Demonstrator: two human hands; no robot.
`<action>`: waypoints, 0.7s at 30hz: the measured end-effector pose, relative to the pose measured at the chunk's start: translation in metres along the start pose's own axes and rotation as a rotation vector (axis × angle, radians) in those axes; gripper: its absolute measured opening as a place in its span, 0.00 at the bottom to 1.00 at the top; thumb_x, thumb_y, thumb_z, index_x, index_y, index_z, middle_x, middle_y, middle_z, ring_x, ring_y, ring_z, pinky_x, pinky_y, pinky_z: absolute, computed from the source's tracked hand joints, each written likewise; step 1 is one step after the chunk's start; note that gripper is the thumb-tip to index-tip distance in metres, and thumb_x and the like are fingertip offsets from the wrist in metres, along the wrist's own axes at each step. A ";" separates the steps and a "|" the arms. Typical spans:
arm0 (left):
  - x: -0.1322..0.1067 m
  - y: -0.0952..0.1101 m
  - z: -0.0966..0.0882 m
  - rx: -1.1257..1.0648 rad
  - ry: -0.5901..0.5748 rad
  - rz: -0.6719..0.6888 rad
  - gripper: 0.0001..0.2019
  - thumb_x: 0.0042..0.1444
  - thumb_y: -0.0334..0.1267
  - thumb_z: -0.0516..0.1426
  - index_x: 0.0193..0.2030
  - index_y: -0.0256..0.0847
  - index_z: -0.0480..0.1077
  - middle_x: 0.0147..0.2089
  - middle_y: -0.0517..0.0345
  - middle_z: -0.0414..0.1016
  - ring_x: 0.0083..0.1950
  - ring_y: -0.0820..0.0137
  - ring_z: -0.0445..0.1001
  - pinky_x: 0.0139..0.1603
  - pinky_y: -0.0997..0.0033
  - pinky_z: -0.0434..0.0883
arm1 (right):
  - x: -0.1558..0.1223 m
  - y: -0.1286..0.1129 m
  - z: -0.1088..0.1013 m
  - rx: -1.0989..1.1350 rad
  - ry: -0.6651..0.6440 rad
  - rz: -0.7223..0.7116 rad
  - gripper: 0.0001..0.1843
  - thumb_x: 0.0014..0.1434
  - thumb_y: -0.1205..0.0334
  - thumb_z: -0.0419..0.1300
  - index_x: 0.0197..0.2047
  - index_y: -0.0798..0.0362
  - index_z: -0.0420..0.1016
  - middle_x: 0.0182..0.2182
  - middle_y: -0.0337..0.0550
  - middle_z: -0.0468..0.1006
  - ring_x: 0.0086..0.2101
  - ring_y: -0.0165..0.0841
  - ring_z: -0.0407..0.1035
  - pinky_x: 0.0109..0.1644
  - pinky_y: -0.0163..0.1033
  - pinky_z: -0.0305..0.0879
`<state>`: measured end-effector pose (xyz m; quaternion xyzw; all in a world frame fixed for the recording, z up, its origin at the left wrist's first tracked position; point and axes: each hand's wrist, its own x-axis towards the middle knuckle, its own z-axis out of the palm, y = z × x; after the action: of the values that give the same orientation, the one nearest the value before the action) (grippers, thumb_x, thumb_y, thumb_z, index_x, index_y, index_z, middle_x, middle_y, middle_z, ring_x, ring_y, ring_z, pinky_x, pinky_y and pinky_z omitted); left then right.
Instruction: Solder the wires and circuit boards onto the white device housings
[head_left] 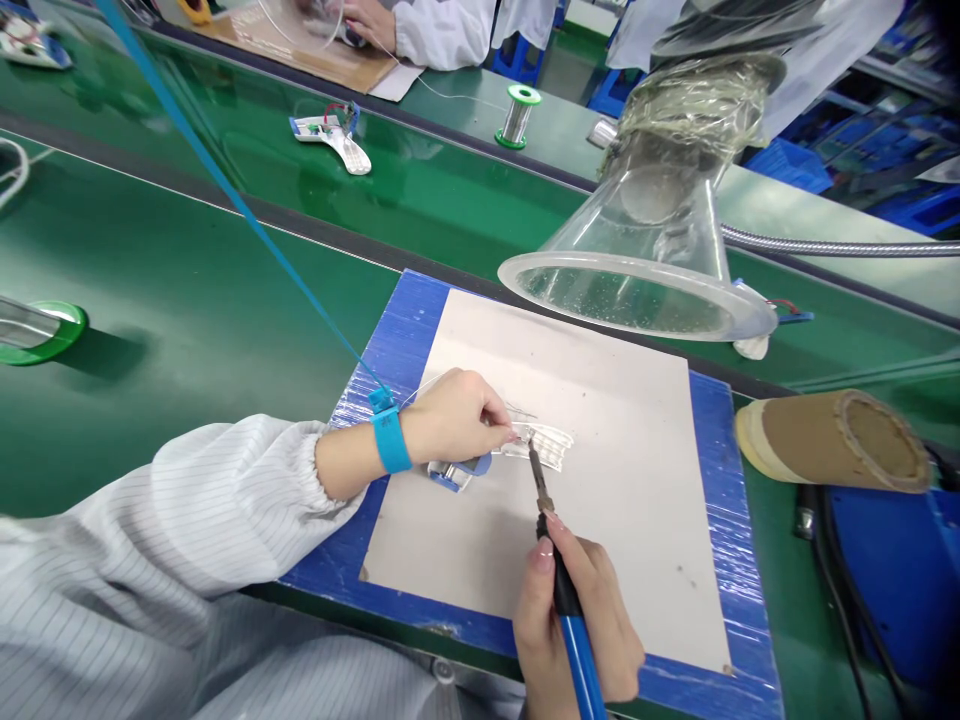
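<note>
Nearest the camera, at bottom centre, is a slim soldering iron with a blue-and-black handle (568,590), angled upward. The right hand (609,620) is wrapped around its dark grip, thumb and forefinger leading. It looks light and stiff; the grip is the place to hold, since the metal shaft and tip are probably hot. The tip meets, or hovers just over, a small ribbed white plastic piece (553,445) at the centre of the frame; contact is too fine to tell. That piece seems light, rigid and easily marked by heat, best taken by its edges.

At its left end, the left hand (457,415) has thumb and forefinger pinched together; what lies between them cannot be made out. Just below that hand sits a blue-and-white part with a shiny metal face (448,475).

Beneath everything is a pale beige sheet (630,530) on a glossy blue board (739,560). Upper right hangs a clear plastic funnel-shaped hood (645,235). Farther off, top left, a co-worker's white sleeve (442,35) shows.
</note>
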<state>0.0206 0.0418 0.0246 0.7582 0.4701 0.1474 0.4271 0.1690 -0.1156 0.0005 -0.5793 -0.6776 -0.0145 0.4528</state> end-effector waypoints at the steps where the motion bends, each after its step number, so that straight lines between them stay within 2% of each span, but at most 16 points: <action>1: 0.000 0.000 0.000 0.001 0.005 0.003 0.06 0.54 0.34 0.64 0.31 0.36 0.84 0.30 0.53 0.82 0.35 0.69 0.75 0.36 0.74 0.66 | 0.000 0.000 0.000 -0.012 0.013 0.003 0.21 0.58 0.79 0.61 0.54 0.56 0.75 0.33 0.44 0.77 0.30 0.29 0.71 0.30 0.35 0.69; 8: -0.001 0.002 0.001 0.011 0.036 -0.004 0.05 0.53 0.34 0.64 0.30 0.36 0.83 0.28 0.54 0.81 0.34 0.69 0.74 0.35 0.74 0.67 | -0.001 0.001 0.000 0.013 0.040 0.013 0.22 0.58 0.79 0.61 0.54 0.55 0.75 0.34 0.44 0.77 0.30 0.30 0.72 0.30 0.36 0.70; 13: -0.003 0.001 0.001 0.009 0.056 0.010 0.05 0.52 0.32 0.64 0.31 0.37 0.84 0.29 0.54 0.81 0.34 0.69 0.75 0.35 0.75 0.67 | -0.003 0.002 0.001 -0.013 0.045 0.041 0.20 0.59 0.76 0.62 0.54 0.54 0.75 0.35 0.45 0.79 0.31 0.32 0.73 0.30 0.36 0.70; 18: -0.003 0.000 0.002 -0.001 0.068 0.000 0.07 0.54 0.34 0.63 0.30 0.38 0.83 0.28 0.55 0.81 0.34 0.70 0.75 0.34 0.75 0.66 | -0.006 0.003 0.003 0.022 0.034 0.133 0.22 0.60 0.74 0.63 0.57 0.53 0.73 0.36 0.45 0.80 0.33 0.31 0.75 0.33 0.35 0.72; 21: -0.003 0.002 0.003 0.010 0.076 -0.016 0.08 0.55 0.34 0.62 0.30 0.38 0.83 0.27 0.55 0.80 0.33 0.70 0.75 0.34 0.75 0.65 | -0.007 0.004 0.004 0.055 0.026 0.140 0.22 0.59 0.76 0.63 0.56 0.52 0.74 0.37 0.45 0.80 0.33 0.30 0.74 0.34 0.35 0.72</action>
<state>0.0223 0.0377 0.0242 0.7502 0.4929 0.1704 0.4065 0.1689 -0.1172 -0.0082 -0.6126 -0.6295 0.0282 0.4772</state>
